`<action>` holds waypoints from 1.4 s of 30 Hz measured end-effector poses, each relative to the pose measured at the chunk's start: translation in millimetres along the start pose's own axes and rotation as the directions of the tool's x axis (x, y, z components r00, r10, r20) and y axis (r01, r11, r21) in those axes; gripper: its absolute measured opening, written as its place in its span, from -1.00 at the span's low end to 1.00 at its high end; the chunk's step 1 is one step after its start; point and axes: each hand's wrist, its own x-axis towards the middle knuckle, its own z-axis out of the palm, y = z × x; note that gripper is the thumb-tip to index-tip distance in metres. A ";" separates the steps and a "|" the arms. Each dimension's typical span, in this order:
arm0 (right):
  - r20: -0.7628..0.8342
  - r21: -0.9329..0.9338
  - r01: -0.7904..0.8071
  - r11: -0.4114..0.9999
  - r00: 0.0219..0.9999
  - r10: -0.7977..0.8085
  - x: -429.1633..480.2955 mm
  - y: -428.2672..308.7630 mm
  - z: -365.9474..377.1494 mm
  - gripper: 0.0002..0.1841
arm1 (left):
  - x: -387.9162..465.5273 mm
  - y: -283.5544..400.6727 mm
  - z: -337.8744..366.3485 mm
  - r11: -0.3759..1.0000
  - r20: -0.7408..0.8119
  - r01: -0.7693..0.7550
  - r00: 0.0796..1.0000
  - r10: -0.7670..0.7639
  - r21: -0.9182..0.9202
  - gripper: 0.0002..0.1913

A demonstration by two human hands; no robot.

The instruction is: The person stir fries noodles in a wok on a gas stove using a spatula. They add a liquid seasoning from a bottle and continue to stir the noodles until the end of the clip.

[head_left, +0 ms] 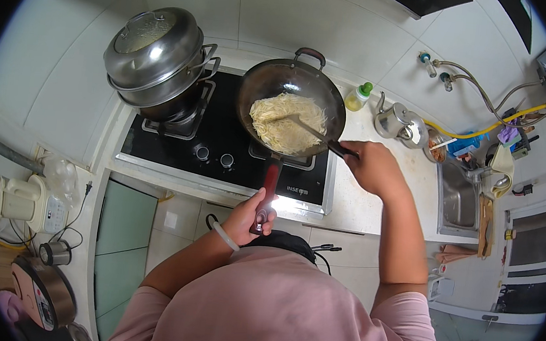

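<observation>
A dark wok sits over the right burner of the gas hob. Pale shredded food, thin strands whose kind I cannot settle, covers much of its bottom. My left hand grips the wok's dark red handle near its end. In my right hand is the black grip of a metal spatula. Its shaft slants down to the left into the strands, which partly hide the blade.
Left of the wok, a lidded steel steamer pot stands on the other burner. A green-capped bottle and a metal kettle line the wall at right, before the sink. A rice cooker occupies the left counter.
</observation>
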 end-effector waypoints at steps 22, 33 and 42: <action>0.228 -0.282 0.056 0.958 0.974 0.010 25.4 3.7 -52.1 -0.77 | 0.4 3.0 -1.9 0.999 -0.011 0.032 0.999 -0.032 0.008 -0.57; 0.167 -0.450 -0.012 0.893 0.981 0.098 51.5 28.9 -40.3 -0.74 | 1.5 2.8 -0.8 0.998 -0.022 0.038 0.999 -0.037 0.054 -0.53; 0.193 -0.439 -0.042 0.897 0.971 0.140 56.7 37.9 -12.9 -0.66 | 0.9 2.0 -0.9 0.998 -0.008 0.036 0.999 -0.035 0.049 -0.54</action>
